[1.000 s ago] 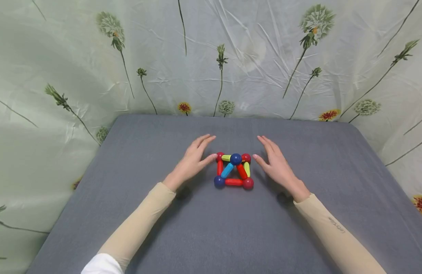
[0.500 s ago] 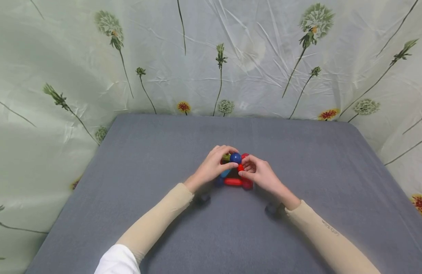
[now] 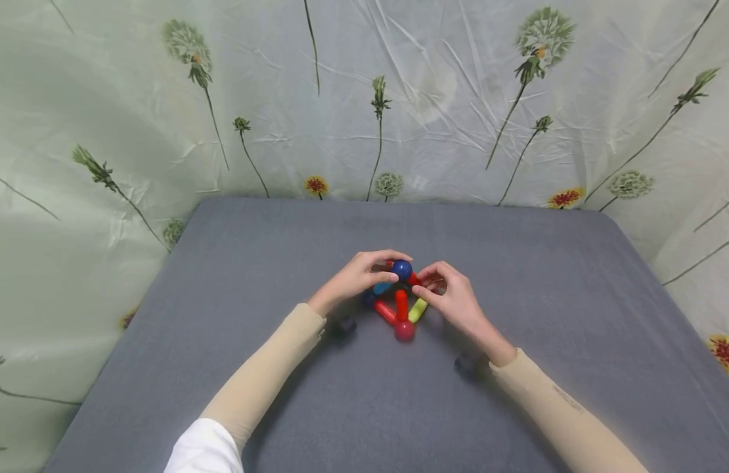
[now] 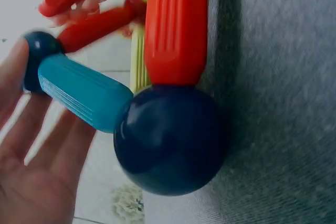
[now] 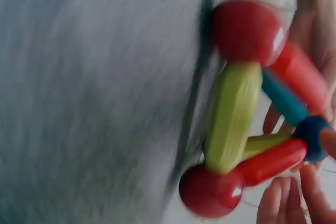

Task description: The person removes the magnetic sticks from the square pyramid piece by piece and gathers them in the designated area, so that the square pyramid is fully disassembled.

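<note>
Pinching top blue ball [image 3: 402, 270]: left hand [image 3: 360, 274]. Right hand [image 3: 457, 299]: grip narrow beside red rod [image 3: 414, 279], contact unclear.

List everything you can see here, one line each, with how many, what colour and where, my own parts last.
Dark blue balls: two, dark blue, one on top, one at a lower corner
Red balls: at least two, red, lower corners
Red rods: at least three, red, joining balls
Lime rods: at least two, yellow-green, joining balls
Light blue rod: one, light blue, below the top ball
Table: one, grey, underneath
Flowered cloth: one, pale, behind the table
Sleeves: two, beige, on the forearms
Left hand: one, bare, holding the top ball
Right hand: one, bare, right of it
</note>
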Motion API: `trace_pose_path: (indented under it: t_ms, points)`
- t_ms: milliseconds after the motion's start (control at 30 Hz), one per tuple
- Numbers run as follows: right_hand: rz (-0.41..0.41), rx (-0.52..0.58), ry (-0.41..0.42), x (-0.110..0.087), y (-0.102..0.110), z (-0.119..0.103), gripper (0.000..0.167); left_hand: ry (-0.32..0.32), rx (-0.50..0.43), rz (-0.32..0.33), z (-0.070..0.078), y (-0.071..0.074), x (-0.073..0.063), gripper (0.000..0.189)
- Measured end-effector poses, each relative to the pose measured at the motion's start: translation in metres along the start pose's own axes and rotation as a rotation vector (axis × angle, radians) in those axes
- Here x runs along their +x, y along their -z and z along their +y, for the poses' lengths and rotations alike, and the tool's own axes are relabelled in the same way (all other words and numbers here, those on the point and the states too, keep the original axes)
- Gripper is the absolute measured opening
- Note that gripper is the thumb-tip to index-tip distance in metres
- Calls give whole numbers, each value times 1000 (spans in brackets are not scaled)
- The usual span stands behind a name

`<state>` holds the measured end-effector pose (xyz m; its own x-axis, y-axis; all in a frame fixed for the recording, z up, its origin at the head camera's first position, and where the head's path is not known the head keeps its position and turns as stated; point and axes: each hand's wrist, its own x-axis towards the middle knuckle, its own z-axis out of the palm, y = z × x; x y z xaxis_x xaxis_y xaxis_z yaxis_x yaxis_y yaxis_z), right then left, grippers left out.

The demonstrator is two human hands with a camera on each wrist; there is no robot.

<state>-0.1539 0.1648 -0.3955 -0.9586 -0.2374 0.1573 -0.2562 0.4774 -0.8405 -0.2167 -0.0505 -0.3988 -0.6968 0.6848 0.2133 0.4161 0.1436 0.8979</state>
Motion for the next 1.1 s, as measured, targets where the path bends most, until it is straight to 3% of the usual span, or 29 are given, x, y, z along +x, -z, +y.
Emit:
trace_pose_path:
  t_ms: [100, 167, 367, 433, 567, 733, 800, 967, 1100]
  points:
    - [-1, -47, -4, 3, 1, 2, 27, 0, -74, -38, -2, 1, 1, 36]
    - [-20, -53, -26, 5, 0, 2, 28, -16, -52, -26, -2, 0, 1, 36]
    - [13, -51, -73, 9, -8, 0, 28, -15, 299, 146, 2, -6, 2, 35]
    - [27, -41, -96, 10, -11, -2, 28, 2, 355, 187, 5, -8, 3, 36]
    - [59, -6, -115, 10, -15, -6, 27, 7, 316, 220, 8, -8, 6, 35]
    - [38, 16, -77, 5, -17, -9, 25, 0, 255, 222, 8, -1, 7, 33]
    - [51, 31, -62, 5, -15, -8, 22, -13, 214, 196, 7, 1, 7, 32]
    - [131, 14, -26, 8, -5, -3, 20, -26, 61, 55, 4, 3, 5, 35]
    - [61, -51, -24, 12, -1, 3, 26, -42, 4, 26, 1, 2, 5, 38]
